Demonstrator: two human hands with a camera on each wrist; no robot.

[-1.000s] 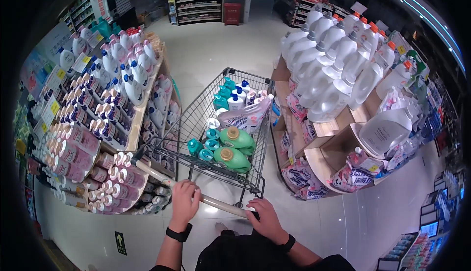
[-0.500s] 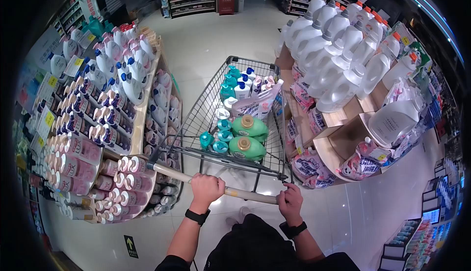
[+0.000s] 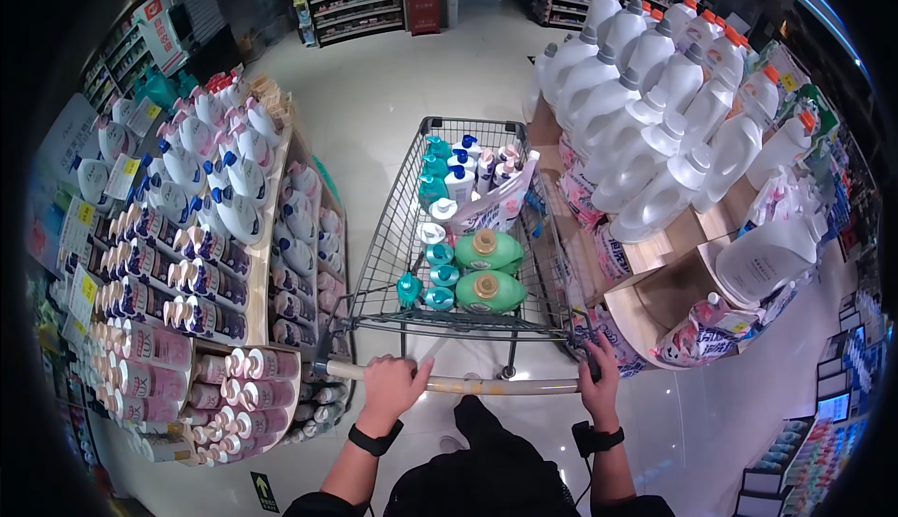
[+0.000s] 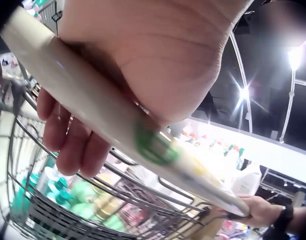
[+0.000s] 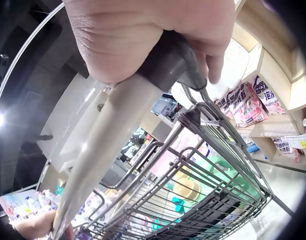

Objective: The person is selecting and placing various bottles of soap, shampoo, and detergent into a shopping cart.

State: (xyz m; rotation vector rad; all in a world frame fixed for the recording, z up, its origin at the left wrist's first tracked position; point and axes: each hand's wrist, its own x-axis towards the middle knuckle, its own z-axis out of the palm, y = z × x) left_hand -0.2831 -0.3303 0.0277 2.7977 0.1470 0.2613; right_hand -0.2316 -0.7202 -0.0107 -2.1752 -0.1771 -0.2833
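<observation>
A wire shopping cart (image 3: 374,246) stands in front of the person, holding green jugs (image 3: 491,292), teal-topped bottles, white pump bottles and a pink-white pouch. The left hand (image 3: 391,393) grips the left part of the beige handlebar (image 3: 505,387); in the left wrist view the fingers (image 4: 73,145) of that hand curl around the bar (image 4: 108,115). At the bar's right end, the right hand (image 3: 601,388) holds the grey corner fitting, and in the right wrist view its palm (image 5: 123,40) lies over the dark bracket (image 5: 165,62).
Close on the left is a shelf display of pump bottles (image 3: 150,367). White jugs (image 3: 655,175) and pink-white bags (image 3: 706,330) fill the wooden display close on the cart's right. Pale floor (image 3: 374,77) runs ahead towards shelves (image 3: 358,2) and a red bin (image 3: 424,12).
The cart has turned to stand straighter before the person, its handlebar now nearly level in the head view. The right hand has moved right and now lies around the bar's right end.
</observation>
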